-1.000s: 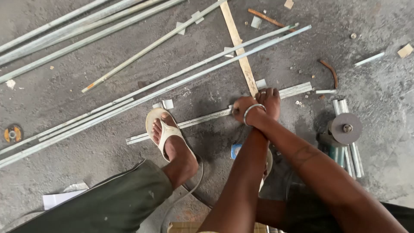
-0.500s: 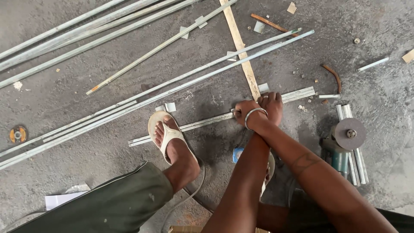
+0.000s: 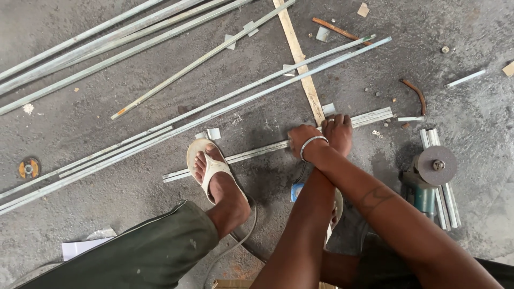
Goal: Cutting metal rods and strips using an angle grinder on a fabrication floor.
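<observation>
Grey metal strip [image 3: 278,145] gripped by crossed left hand [image 3: 338,132], right hand [image 3: 302,140], fingers closed

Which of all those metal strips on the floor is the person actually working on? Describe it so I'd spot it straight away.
Start at the angle grinder lying on the concrete floor. Just beside it, both hands press on a short flat metal strip lying crosswise. Unlike the long bars, a sandalled foot pins its other end.
</observation>
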